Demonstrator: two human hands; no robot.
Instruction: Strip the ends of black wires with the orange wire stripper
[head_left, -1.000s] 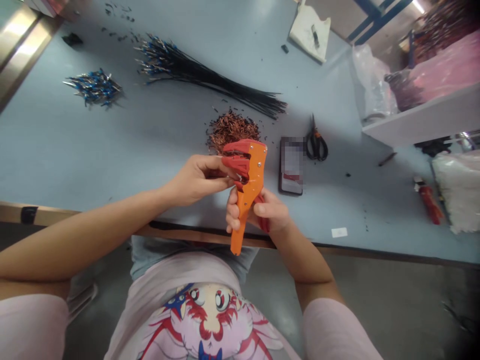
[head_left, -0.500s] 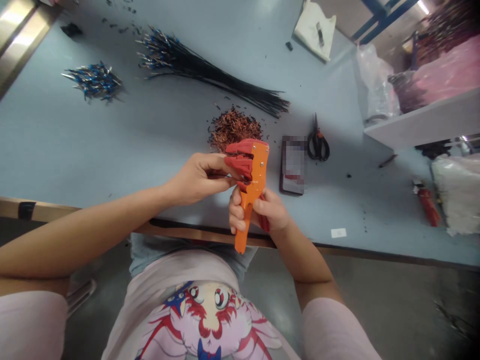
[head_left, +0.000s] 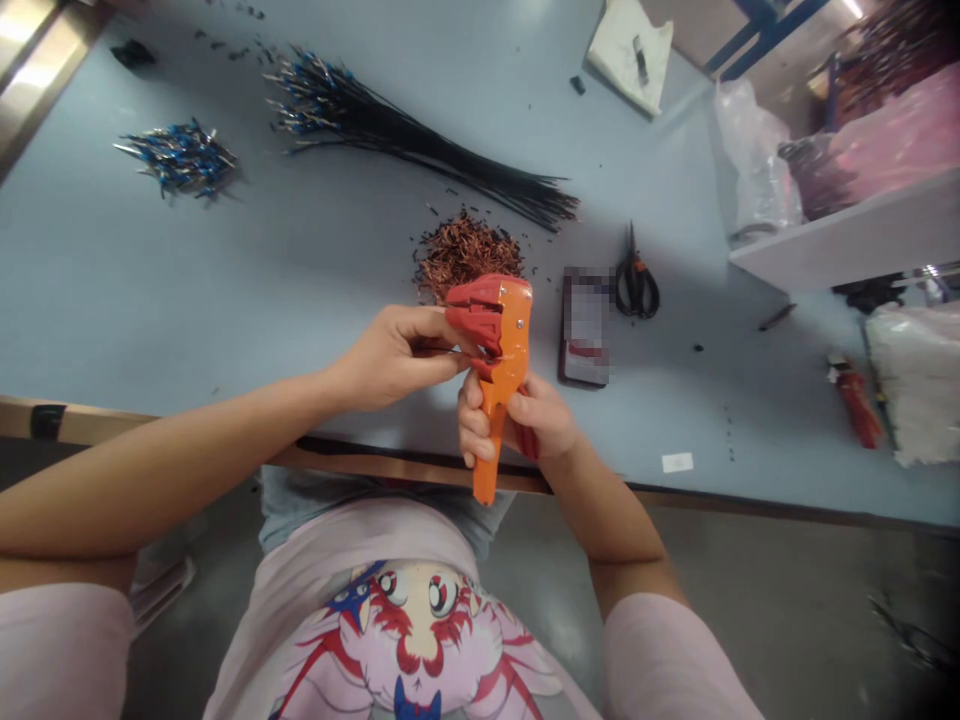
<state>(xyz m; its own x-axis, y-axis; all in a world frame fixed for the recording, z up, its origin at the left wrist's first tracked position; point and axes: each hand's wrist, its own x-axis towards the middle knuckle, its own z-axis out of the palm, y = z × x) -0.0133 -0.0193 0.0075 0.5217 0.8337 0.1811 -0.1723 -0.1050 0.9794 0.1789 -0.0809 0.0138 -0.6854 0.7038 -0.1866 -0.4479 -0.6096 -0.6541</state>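
Orange wire stripper (head_left: pixel 504 370) with red jaws, held over the worktop (head_left: pixel 165 300) near its front edge. Right hand (head_left: pixel 536 420): grip clamped around the handle. Left hand (head_left: pixel 397 358): grip pinched together on a thin wire (head_left: pixel 454 352) entering the jaws. Just beyond the tool: copper scrap pile (head_left: pixel 466 255). Farther off: black wire bundle (head_left: pixel 420 150). To the right: scissors (head_left: pixel 637 285), phone (head_left: pixel 583 325).

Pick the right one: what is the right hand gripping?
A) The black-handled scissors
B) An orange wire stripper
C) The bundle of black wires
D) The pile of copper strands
B. The right hand has its fingers wrapped around the handle of the orange wire stripper.
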